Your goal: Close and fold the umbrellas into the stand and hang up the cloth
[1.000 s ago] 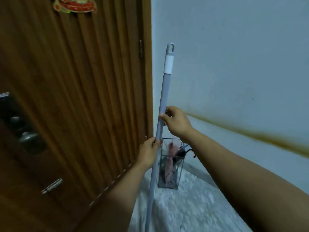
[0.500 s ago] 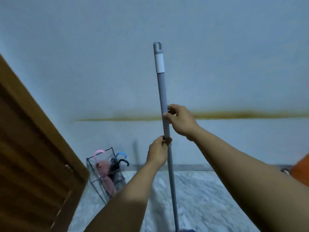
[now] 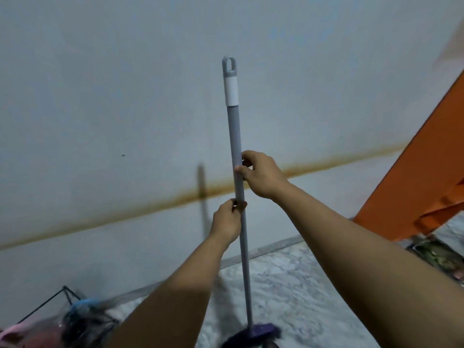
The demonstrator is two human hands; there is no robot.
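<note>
Both hands held the grey mop handle (image 3: 237, 156), which stood near upright. Right hand (image 3: 262, 175) gripped the shaft, fingers and thumb curled round it. Left hand (image 3: 227, 221) gripped the same shaft just below the right, thumb and fingers pinched round it; the two hands were close but apart.

Above the right-hand grip: bare shaft, then a white sleeve (image 3: 231, 91), then a grey hanging loop (image 3: 229, 67) at the top end. Below the left-hand grip: the shaft ran down to a dark purple mop head (image 3: 261, 332) on the marble floor (image 3: 296, 285).

Well below and left of the grip: a black wire stand (image 3: 54, 301), blurred, with folded umbrellas (image 3: 82, 313) in it, pink, blue and dark parts showing. Count not readable.

Behind the grip: pale wall (image 3: 113, 96) with a brown stain band (image 3: 155, 205). Right of the grip: orange panel (image 3: 421, 177).
</note>
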